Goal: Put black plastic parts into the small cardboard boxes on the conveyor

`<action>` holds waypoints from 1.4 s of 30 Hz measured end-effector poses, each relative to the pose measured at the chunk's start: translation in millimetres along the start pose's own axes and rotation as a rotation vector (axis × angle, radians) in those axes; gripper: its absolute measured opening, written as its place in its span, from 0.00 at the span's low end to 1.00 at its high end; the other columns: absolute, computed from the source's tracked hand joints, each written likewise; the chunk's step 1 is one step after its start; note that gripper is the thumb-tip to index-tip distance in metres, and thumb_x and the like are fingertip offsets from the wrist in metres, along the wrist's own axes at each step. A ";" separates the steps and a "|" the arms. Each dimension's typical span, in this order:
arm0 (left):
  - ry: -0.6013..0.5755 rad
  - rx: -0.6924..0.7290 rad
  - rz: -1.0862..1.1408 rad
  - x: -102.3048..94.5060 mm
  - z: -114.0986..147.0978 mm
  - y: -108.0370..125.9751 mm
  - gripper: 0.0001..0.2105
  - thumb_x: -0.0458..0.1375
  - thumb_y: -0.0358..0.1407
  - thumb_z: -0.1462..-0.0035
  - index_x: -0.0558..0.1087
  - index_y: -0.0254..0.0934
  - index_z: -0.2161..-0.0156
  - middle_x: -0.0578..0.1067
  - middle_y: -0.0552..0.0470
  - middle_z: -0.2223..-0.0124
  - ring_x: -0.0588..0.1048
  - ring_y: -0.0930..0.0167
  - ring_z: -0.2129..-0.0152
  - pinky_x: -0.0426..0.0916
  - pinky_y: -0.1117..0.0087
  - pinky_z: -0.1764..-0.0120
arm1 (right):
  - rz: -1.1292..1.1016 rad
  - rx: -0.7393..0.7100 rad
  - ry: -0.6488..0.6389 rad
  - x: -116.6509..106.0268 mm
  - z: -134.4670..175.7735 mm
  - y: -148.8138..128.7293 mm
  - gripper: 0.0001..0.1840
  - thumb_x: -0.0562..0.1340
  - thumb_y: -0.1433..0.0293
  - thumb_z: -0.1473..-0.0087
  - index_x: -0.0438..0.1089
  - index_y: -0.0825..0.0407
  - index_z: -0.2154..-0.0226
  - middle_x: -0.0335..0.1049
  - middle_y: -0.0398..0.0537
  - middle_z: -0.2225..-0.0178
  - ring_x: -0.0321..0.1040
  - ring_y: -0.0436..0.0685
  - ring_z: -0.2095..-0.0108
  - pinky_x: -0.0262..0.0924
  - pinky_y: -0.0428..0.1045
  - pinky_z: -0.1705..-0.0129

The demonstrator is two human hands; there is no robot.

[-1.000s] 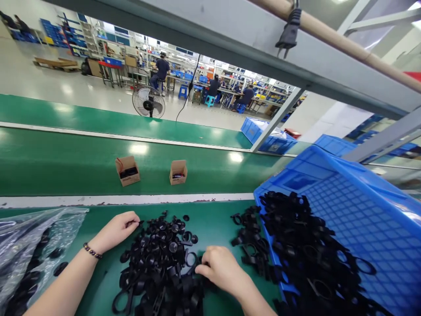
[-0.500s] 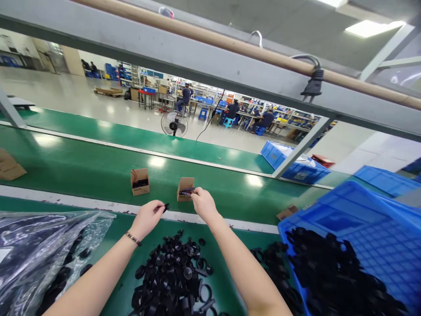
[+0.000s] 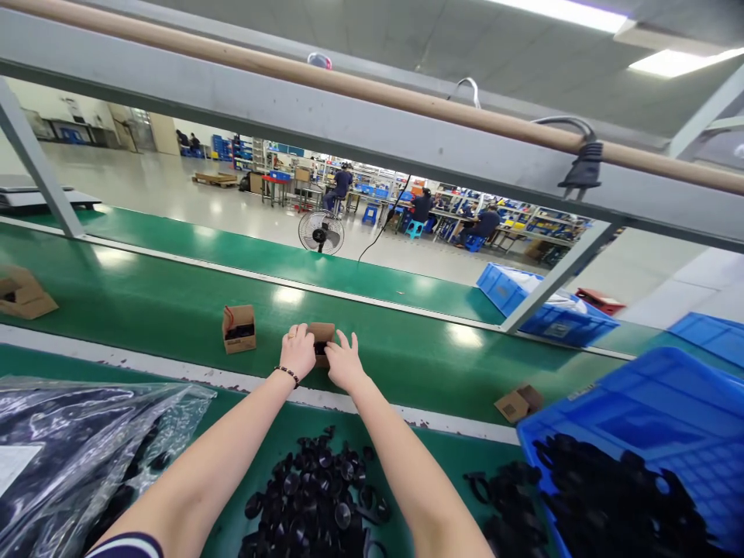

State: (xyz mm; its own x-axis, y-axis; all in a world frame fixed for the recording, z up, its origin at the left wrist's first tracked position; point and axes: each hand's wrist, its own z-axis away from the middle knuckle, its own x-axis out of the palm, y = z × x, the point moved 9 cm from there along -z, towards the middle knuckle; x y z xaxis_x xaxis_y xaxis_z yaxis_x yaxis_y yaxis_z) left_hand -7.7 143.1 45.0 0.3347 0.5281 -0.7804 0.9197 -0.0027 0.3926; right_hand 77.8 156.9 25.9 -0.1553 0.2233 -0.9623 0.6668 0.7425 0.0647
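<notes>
A small open cardboard box (image 3: pixel 322 333) stands on the green belt between my two hands, with dark contents showing inside. My left hand (image 3: pixel 298 353) is closed at the box's left side, its fingers bent over that edge. Whether a small black part is still in those fingers is hidden. On the other side, my right hand (image 3: pixel 344 364) touches the box's opening with its near fingers, while its other fingers are raised and spread. Below my hands lies a pile of black round plastic parts (image 3: pixel 317 496).
Another open box (image 3: pixel 239 329) with a red wire stands to the left; more boxes (image 3: pixel 26 293) (image 3: pixel 519 403) sit at either side. A blue crate (image 3: pixel 616 395) of black parts is at right, a clear plastic bag (image 3: pixel 105 434) at left. A metal frame beam (image 3: pixel 372 116) crosses overhead.
My left hand has moved up and right to the box, and the black part it held no longer shows. My right hand's fingers have spread at the box. The view has shifted slightly.
</notes>
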 end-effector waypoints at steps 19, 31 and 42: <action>-0.671 0.052 0.256 -82.7 200.1 -27.6 0.11 0.46 0.37 0.45 0.70 0.40 0.71 0.69 0.53 0.69 0.67 0.71 0.70 0.62 0.71 0.64 | -0.413 0.345 -0.099 -84.8 243.5 22.7 0.14 0.48 0.65 0.45 0.68 0.49 0.68 0.67 0.47 0.67 0.65 0.52 0.65 0.59 0.47 0.63; -0.727 -0.025 0.238 -54.8 242.4 -16.3 0.09 0.47 0.37 0.47 0.67 0.39 0.73 0.68 0.52 0.70 0.67 0.70 0.71 0.61 0.70 0.67 | -0.442 0.364 -0.247 -84.8 280.9 -10.7 0.16 0.46 0.65 0.44 0.68 0.48 0.69 0.66 0.47 0.71 0.63 0.52 0.69 0.57 0.46 0.66; -0.709 -0.132 0.643 -80.1 206.4 -21.5 0.13 0.48 0.42 0.48 0.65 0.37 0.76 0.65 0.55 0.73 0.64 0.74 0.74 0.61 0.74 0.69 | -0.233 0.459 -0.533 -51.9 299.6 -32.9 0.15 0.51 0.69 0.48 0.67 0.52 0.82 0.66 0.45 0.77 0.64 0.50 0.74 0.50 0.44 0.73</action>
State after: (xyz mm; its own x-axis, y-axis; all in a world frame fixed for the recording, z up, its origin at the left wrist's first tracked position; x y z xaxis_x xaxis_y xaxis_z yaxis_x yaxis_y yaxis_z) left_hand -11.9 -74.4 -1.4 0.8520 -0.1763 -0.4929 0.5017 0.0059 0.8650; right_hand 282.2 -68.3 -5.4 -0.0326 -0.3318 -0.9428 0.9157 0.3680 -0.1612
